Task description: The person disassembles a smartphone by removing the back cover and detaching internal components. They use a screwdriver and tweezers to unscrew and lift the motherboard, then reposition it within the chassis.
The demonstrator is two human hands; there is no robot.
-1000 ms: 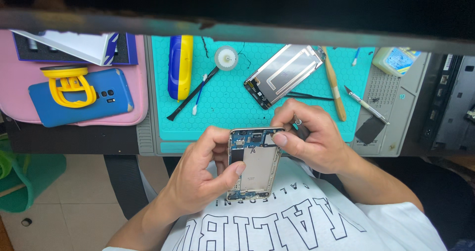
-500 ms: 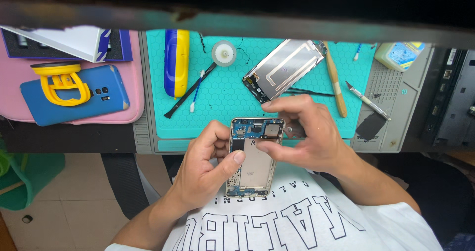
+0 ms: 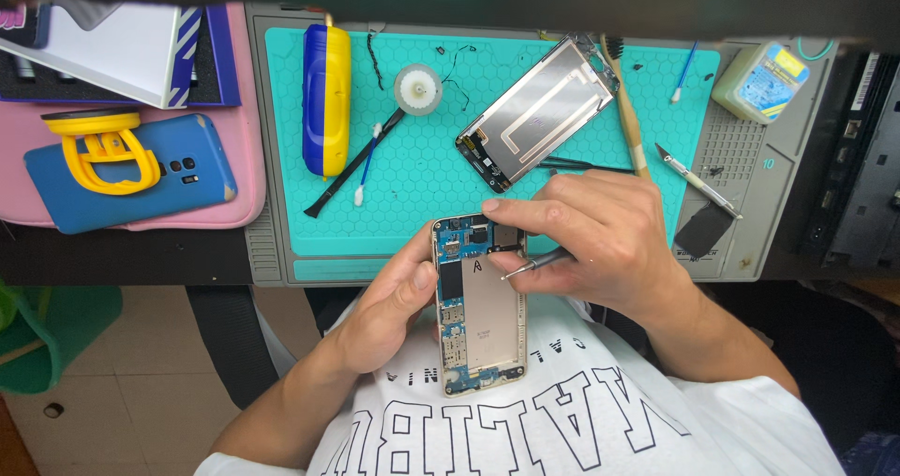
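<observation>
A: Where are the hands?

B: The right hand (image 3: 600, 241) pinches tweezers (image 3: 532, 265) between thumb and fingers, tips aimed toward 9 o'clock and resting at the upper edge of the metal plate inside the opened phone (image 3: 478, 302). Its forefinger lies across the phone's top right corner.

A: And the other?

B: The left hand (image 3: 389, 312) is wrapped round the phone from 9 o'clock, thumb pressed on the left edge, fingers hidden behind. The phone is held upright over the person's lap, just below the table's (image 3: 267, 251) near edge, its back off and the circuit board bare.

A: So which step does that look like?

B: Probably picking at something small near the top of the board, a connector or a screw; the part itself is too small to make out. The next move would call for a steady left grip and a light, precise nip of the tweezer tips, since the board parts sit close together.

A: What lies around?

B: On the teal mat (image 3: 412, 185), at 12 o'clock from the phone, lies a detached screen panel (image 3: 534, 110), face down. At 11 o'clock sit a black spudger (image 3: 352, 171) crossed with a cotton swab (image 3: 367, 162), a small white reel (image 3: 417, 89) and a blue-and-yellow tool (image 3: 325, 96). At 2 o'clock there is a craft knife (image 3: 694, 178), and further out a pale green bottle (image 3: 759, 82). Far toward 9 o'clock, a blue phone (image 3: 131, 185) carries a yellow suction clamp (image 3: 98, 148) on a pink pad (image 3: 248, 157).
</observation>
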